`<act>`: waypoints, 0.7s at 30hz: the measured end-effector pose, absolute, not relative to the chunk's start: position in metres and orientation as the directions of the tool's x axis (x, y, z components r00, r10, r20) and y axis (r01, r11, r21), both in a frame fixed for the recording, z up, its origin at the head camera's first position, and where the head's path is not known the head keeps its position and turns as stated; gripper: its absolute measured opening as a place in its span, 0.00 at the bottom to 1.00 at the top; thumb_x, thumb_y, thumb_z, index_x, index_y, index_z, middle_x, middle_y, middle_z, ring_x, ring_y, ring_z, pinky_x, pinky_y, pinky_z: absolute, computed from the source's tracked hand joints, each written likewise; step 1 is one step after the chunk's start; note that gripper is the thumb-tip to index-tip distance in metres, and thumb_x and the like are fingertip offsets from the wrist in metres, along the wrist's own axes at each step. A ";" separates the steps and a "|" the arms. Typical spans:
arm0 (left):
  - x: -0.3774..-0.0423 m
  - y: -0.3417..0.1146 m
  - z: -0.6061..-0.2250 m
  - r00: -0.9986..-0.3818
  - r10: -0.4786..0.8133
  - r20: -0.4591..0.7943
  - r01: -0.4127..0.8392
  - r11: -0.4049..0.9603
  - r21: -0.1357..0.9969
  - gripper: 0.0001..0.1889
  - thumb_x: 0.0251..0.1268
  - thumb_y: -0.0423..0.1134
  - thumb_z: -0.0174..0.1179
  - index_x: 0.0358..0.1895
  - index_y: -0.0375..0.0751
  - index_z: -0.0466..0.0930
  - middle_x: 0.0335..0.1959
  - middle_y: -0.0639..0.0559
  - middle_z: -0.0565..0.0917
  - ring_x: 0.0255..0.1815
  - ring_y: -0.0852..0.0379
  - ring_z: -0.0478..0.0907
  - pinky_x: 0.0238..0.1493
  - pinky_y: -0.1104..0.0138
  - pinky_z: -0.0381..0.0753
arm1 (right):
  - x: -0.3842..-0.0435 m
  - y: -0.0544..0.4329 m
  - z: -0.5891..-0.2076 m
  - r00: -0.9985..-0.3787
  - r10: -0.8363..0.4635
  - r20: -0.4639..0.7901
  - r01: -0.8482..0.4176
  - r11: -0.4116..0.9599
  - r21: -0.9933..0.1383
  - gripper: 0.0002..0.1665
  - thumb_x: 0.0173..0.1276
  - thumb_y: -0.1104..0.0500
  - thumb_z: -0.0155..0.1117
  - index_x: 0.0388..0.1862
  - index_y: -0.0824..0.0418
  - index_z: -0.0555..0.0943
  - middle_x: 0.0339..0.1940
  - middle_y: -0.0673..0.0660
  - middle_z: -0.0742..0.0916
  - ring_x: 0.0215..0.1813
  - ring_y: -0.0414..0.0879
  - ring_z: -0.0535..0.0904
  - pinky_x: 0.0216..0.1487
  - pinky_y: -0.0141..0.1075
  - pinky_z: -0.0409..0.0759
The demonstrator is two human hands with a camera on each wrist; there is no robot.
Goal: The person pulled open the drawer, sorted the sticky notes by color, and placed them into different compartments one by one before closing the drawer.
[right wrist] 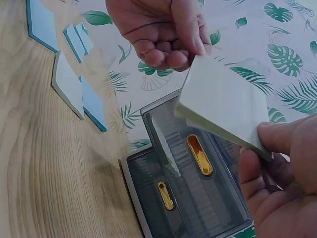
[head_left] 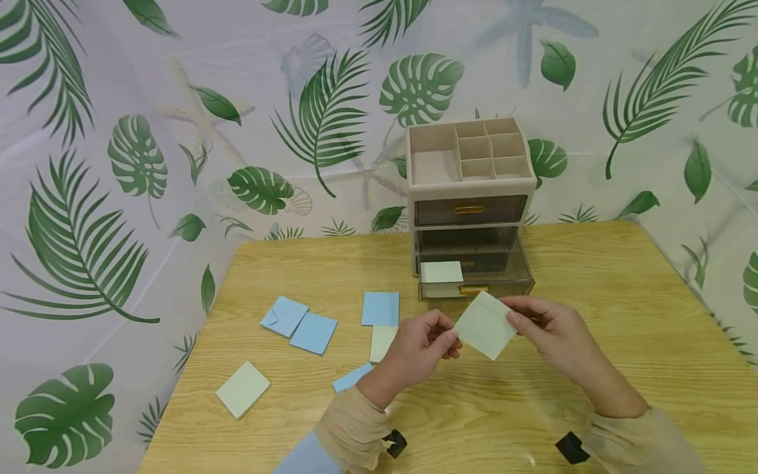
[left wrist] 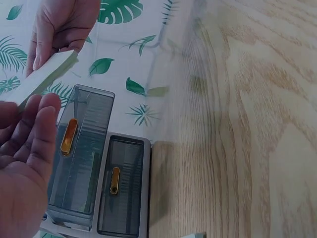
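A pale green sticky note pad (head_left: 487, 326) is held at opposite corners between both hands. The left hand (head_left: 419, 349) pinches its left corner between thumb and fingers. On the right, the right hand (head_left: 552, 336) grips the other corner, thumb on top and fingers beneath. In the right wrist view, the pad's (right wrist: 223, 99) thick edge shows, with a few sheets spread at one side. Just beyond the hands, a smoky see-through drawer (head_left: 503, 288) stands pulled out, with another pale green pad (head_left: 441, 271) inside at its left.
A cream organizer (head_left: 412, 204) with a divided top stands at the table's back; its upper drawer (head_left: 503, 209) is closed. Left of the hands lie blue pads (head_left: 380, 309), (head_left: 314, 333), (head_left: 285, 316), (head_left: 352, 377) and green pads (head_left: 243, 390), (head_left: 381, 342). Leaf-print cloth hangs behind.
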State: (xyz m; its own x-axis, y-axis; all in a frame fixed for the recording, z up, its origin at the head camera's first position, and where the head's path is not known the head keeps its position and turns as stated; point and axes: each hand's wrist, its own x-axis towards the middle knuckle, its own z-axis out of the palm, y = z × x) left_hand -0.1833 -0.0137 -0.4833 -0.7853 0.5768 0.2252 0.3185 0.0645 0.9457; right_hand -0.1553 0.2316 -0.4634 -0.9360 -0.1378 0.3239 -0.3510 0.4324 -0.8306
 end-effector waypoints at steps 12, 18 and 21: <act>-0.182 -0.017 -0.486 -0.786 0.585 0.199 0.356 0.165 0.920 0.05 0.72 0.28 0.52 0.38 0.30 0.75 0.32 0.37 0.82 0.32 0.46 0.83 0.35 0.66 0.83 | -0.157 0.233 -0.463 -0.988 -0.075 0.132 -0.149 0.311 -0.939 0.20 0.72 0.55 0.60 0.54 0.69 0.78 0.43 0.53 0.85 0.40 0.43 0.81 0.40 0.31 0.81; -0.183 -0.020 -0.487 -0.765 0.598 0.239 0.392 0.138 0.909 0.06 0.72 0.33 0.53 0.37 0.33 0.76 0.30 0.44 0.82 0.30 0.53 0.83 0.33 0.69 0.83 | -0.158 0.232 -0.462 -0.979 -0.114 0.169 -0.202 0.422 -0.884 0.18 0.73 0.56 0.58 0.55 0.66 0.80 0.42 0.59 0.85 0.37 0.42 0.81 0.33 0.32 0.80; -0.183 -0.021 -0.489 -0.755 0.604 0.256 0.433 0.166 0.886 0.06 0.72 0.35 0.54 0.37 0.37 0.77 0.29 0.48 0.82 0.28 0.58 0.82 0.31 0.71 0.82 | -0.158 0.232 -0.459 -0.975 -0.119 0.190 -0.224 0.484 -0.846 0.17 0.73 0.56 0.58 0.55 0.63 0.81 0.40 0.58 0.86 0.34 0.41 0.79 0.26 0.32 0.76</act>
State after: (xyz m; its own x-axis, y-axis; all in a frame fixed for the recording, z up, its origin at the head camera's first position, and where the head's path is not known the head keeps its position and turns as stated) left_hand -0.1835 -0.0212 -0.4892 -0.7548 0.6042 0.2555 0.4327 0.1657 0.8862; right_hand -0.1578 0.2322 -0.4591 -0.9745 -0.1190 0.1902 -0.2241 0.4835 -0.8461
